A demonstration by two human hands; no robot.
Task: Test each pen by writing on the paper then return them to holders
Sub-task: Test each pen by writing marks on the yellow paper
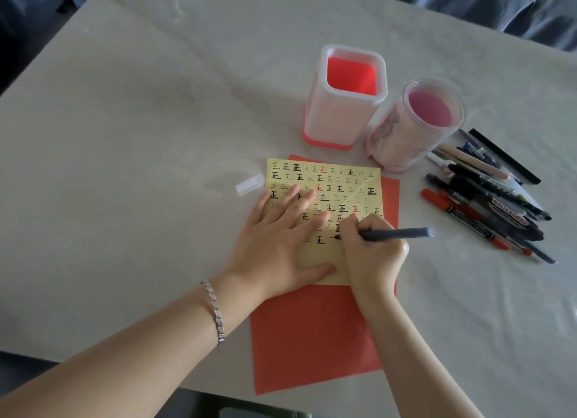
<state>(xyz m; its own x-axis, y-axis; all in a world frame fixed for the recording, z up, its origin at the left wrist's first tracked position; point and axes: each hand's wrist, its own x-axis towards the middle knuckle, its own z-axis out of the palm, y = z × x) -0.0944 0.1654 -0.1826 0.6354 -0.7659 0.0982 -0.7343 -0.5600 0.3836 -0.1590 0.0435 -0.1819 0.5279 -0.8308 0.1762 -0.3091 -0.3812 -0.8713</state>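
Note:
A yellow paper (346, 186) covered in rows of written characters lies on a red sheet (312, 333). My left hand (281, 239) lies flat on the yellow paper with fingers spread. My right hand (371, 249) grips a dark grey pen (396, 233), whose tip touches the paper beside a fresh short stroke. Behind the paper stand a square holder with a red inside (343, 99) and a round clear holder with a pink inside (415, 127); I see no pens in either. A pile of several pens and markers (487, 199) lies to the right.
A clear pen cap (249, 184) lies just left of the yellow paper. The pale table (140, 121) stretches wide to the left and back. Its near edge runs close under my forearms. Dark upholstery shows beyond the far edge.

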